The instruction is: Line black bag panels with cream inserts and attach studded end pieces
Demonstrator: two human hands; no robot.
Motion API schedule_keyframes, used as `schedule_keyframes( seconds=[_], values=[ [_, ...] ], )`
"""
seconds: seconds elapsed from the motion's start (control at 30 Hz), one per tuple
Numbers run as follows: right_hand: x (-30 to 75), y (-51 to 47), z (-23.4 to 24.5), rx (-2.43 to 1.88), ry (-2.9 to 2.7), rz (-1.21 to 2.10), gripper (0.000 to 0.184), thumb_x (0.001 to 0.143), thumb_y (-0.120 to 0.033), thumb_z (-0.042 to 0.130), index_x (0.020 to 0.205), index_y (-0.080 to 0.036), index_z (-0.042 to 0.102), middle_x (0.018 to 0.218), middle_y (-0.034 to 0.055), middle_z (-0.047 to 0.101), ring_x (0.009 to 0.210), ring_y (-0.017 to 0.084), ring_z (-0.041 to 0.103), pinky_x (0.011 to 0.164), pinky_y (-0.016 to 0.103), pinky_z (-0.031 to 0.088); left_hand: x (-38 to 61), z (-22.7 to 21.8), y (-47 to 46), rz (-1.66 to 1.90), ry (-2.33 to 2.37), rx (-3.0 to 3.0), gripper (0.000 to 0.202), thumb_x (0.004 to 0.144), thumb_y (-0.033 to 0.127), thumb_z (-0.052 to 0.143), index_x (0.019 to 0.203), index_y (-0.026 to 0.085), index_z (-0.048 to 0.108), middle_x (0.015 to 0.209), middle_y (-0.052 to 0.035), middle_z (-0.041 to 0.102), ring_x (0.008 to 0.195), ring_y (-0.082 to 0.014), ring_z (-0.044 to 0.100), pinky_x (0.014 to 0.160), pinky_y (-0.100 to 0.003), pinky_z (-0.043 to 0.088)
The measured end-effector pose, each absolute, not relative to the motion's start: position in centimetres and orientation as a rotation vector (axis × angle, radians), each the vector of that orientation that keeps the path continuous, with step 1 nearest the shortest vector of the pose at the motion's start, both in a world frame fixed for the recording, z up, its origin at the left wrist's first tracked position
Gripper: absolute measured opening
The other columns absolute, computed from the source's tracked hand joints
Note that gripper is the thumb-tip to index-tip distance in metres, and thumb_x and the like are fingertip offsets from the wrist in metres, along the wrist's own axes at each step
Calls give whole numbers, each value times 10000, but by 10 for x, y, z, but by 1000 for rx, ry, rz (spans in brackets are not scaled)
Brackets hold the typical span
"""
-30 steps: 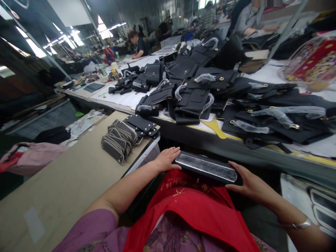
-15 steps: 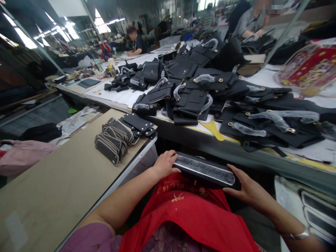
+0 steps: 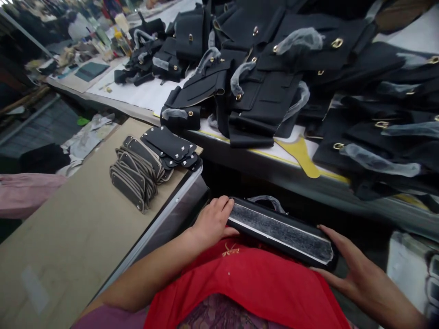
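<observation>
I hold a long black bag [image 3: 279,230] bottom-up across my lap, over a red apron [image 3: 254,283]. Its upturned base is a grey strip with a pale edge. My left hand [image 3: 211,221] grips the bag's left end, fingers curled over the top. My right hand [image 3: 350,265] cups the right end from below and the side. A plastic-wrapped handle [image 3: 267,201] shows behind the bag.
A brown side table [image 3: 78,233] at my left carries a fanned stack of dark leather base pieces with studs [image 3: 151,160]. Ahead, a long bench [image 3: 308,173] is piled with black bags and panels [image 3: 260,96] with gold hardware and wrapped handles. A yellow template [image 3: 303,157] lies at its edge.
The view has tipped down and closer to the bench. The bag has shifted slightly right and tilted in my lap; both hands keep their grip on its ends.
</observation>
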State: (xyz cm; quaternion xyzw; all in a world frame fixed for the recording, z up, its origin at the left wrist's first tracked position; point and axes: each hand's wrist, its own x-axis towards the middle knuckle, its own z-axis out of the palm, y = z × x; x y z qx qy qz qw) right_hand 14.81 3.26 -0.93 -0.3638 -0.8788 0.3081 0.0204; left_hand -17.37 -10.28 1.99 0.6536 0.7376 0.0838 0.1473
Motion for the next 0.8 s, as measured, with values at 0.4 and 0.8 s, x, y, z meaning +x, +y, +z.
schedule_keyframes(
  seconds=[0.4,0.8],
  values=[
    [159,32,-23,-1178,-2718,996,818,707,-561,558,1408,-390,172,1361,83,431,1133,386,517,909,533,493,-176,27,-86,35,2073,1914,646,690,534,663,1187,180,449,1102,-109,514,985,-263,493,855,-394,437],
    [52,89,29,-910,-2717,1241,310,844,-459,453,1016,-276,634,1056,67,625,955,245,605,817,364,518,-190,6,-101,881,1940,1160,549,794,439,582,1277,222,440,1201,-101,471,1046,-206,528,887,-355,481]
  ],
)
